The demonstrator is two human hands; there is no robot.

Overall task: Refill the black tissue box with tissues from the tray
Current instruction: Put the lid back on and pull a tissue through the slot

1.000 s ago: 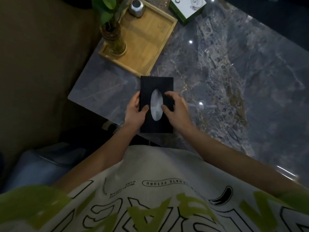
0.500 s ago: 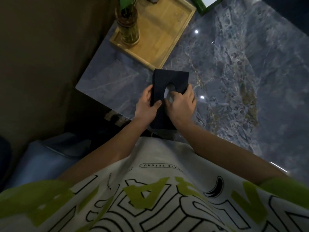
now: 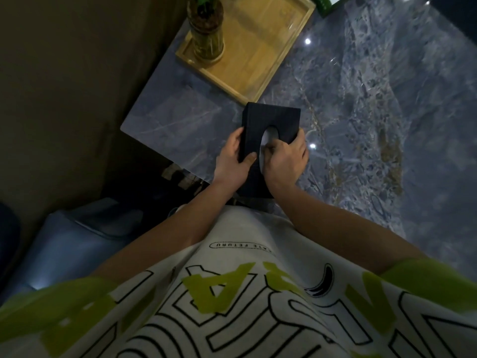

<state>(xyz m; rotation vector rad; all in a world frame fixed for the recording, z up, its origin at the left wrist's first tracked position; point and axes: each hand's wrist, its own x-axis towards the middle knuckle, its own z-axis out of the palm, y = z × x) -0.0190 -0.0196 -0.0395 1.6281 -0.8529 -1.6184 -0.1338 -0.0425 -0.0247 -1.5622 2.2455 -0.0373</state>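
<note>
The black tissue box lies near the table's front edge, its oval slot facing up with pale tissue showing in it. My left hand grips the box's left side, thumb on top. On the right half rests my right hand, fingers curled at the slot's edge and round the right side. The wooden tray sits just beyond the box; I see no tissues on it.
A glass vase with a green plant stands in the tray's left corner. A green and white carton peeks in at the top. The grey marble table stretches right. A dark sofa lies to the left.
My right hand slid from beside the slot onto it, fingers curling at its edge. The box tilted slightly. The view shifted so the tray moved up and right.
</note>
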